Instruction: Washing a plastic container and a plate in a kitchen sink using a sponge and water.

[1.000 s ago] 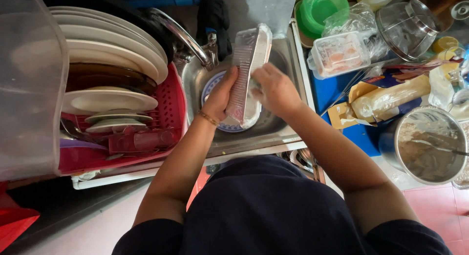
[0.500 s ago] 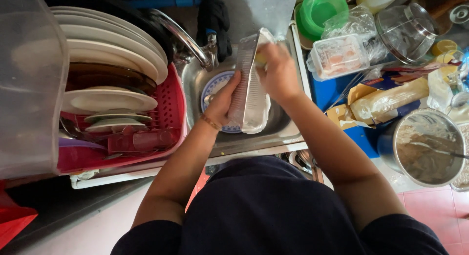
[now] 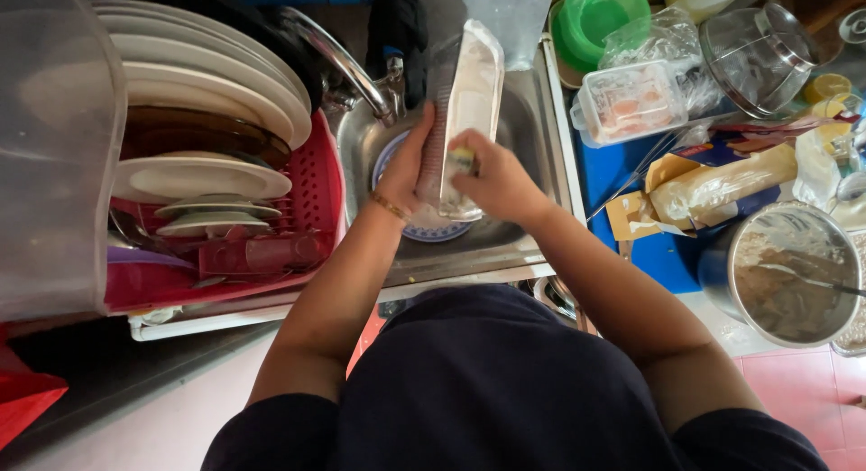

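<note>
A clear tray (image 3: pixel 469 101) is gripped on edge above the sink (image 3: pixel 532 155) by the left hand (image 3: pixel 408 169); a sponge (image 3: pixel 462 158) is pinched by the right hand (image 3: pixel 496 178), close beside the faucet (image 3: pixel 338 60).

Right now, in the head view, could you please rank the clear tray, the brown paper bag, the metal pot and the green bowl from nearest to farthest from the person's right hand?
1. Clear tray: touching the right hand, over the sink.
2. Brown paper bag: on the blue counter, to the hand's right.
3. Green bowl and metal pot: too close to call; bowl at the top, pot at the lower right.
</note>
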